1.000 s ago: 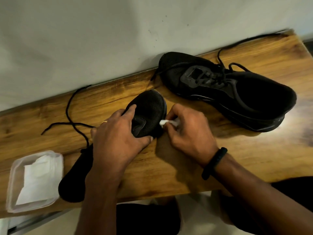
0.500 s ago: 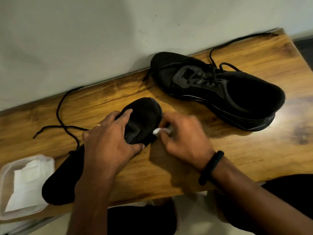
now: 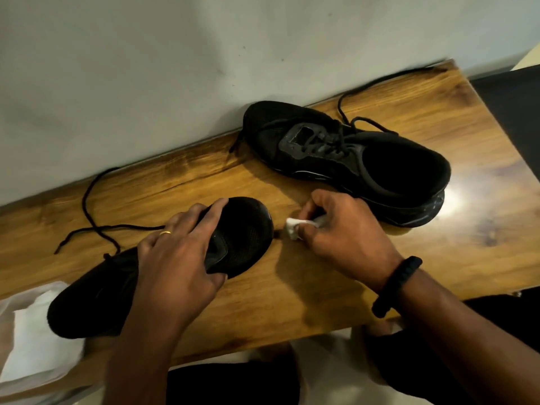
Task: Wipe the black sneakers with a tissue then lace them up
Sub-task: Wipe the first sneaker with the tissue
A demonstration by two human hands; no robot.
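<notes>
Gripping the near sneaker [image 3: 242, 229] with the left hand [image 3: 175, 264]: fingers curled over the top of the upper, thumb hooked against the side nearest the body. Wearing a ring [image 3: 166, 232] on one finger of that hand. Lying slantwise on the bench [image 3: 321, 287], toe to the right, heel out at the near left edge.

Pinching a crumpled tissue [image 3: 292, 226] in the right hand [image 3: 344, 232], fingers bent tight round it, with a white wad poking out toward the left. Held low over the wood just beside the toe of the near sneaker, with a thin gap between. Wearing a dark wristband [image 3: 397, 282] on that wrist.

Trailing from the middle of the near sneaker, a loose lace [image 3: 96, 226], looping back across the bench toward the wall [image 3: 175, 68].

Farther back and to the right, the far sneaker [image 3: 350, 159], upright, toe close to the wall, heel to the right. Laced partway up, ends running off toward the far right corner.

At the left edge, blurred, a pale tub [image 3: 7, 361] with white sheets [image 3: 32, 340] in it, just beside the heel of the near sneaker.
</notes>
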